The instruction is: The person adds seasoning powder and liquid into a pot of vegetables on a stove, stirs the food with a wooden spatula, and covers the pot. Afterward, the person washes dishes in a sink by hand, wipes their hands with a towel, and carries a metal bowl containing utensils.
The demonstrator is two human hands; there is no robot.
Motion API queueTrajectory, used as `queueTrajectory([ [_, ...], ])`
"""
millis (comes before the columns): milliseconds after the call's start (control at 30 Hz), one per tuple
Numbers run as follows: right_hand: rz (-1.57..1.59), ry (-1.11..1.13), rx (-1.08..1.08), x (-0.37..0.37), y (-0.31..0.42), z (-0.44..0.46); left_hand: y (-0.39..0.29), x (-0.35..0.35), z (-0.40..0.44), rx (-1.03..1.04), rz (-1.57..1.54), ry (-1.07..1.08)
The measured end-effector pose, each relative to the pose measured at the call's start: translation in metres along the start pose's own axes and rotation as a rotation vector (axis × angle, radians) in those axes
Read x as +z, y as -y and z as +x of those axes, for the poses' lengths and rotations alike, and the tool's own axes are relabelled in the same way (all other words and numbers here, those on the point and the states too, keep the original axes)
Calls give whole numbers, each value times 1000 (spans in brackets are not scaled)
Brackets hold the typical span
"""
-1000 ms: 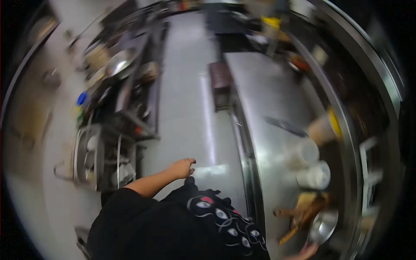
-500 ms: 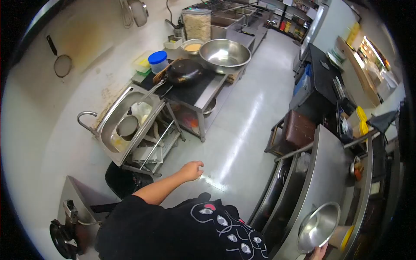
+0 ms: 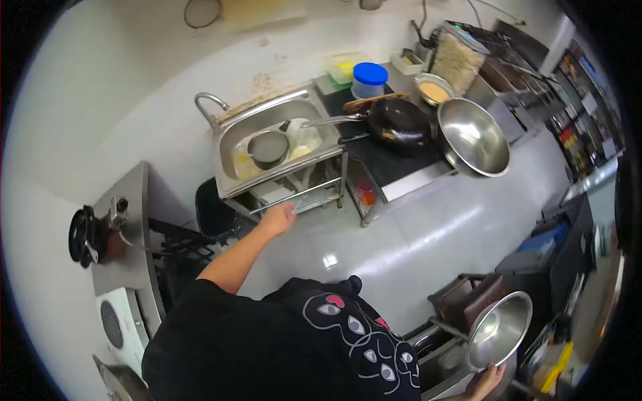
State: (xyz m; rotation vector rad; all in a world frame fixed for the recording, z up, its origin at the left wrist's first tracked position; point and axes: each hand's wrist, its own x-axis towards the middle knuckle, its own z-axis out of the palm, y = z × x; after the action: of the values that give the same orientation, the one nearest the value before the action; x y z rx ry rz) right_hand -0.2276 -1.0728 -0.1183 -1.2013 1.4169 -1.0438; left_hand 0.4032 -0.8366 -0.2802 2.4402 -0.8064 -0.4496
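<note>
My right hand [image 3: 487,383] grips the lower rim of a steel mixing bowl [image 3: 500,332], tilted so that its shiny inside shows. Out in front of my body, my left hand [image 3: 279,219] is loosely curled, with nothing visible in it. It appears just this side of the sink stand's front rail. Beyond it, the steel sink [image 3: 231,175] holds a round pan [image 3: 269,147] and some pale, wet items. To the sink's right, a dark wok [image 3: 400,125] lies bottom up on a black-topped table, its handle reaching over the basin.
A large steel bowl [image 3: 475,139] sits at the table's right end. Behind stand a blue-lidded tub [image 3: 370,80], a small bowl of orange-yellow contents [image 3: 435,89] and a tall clear container [image 3: 458,59]. A brown stool [image 3: 483,298] is at right; a white hotplate [image 3: 120,322] at left.
The view has swung right to left, bringing the sink to the middle. The bowl in my right hand has come away from the steel counter side, towards the stool. My left hand stays curled.
</note>
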Motion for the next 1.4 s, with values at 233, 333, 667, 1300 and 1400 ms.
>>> queueTrajectory([
  [233,113,334,-120,126,49,133,35,-69,17,-181,176,-266],
  [333,119,415,-148,198,78,156,57,-85,49,-54,329,-248],
  [667,60,459,-111,359,113,161,89,-81,274,475,824,108],
  [1300,26,267,-28,391,116,102,124,-90,397,362,1469,609],
  [1400,32,249,-43,385,120,101,133,-106,384,173,1430,609],
])
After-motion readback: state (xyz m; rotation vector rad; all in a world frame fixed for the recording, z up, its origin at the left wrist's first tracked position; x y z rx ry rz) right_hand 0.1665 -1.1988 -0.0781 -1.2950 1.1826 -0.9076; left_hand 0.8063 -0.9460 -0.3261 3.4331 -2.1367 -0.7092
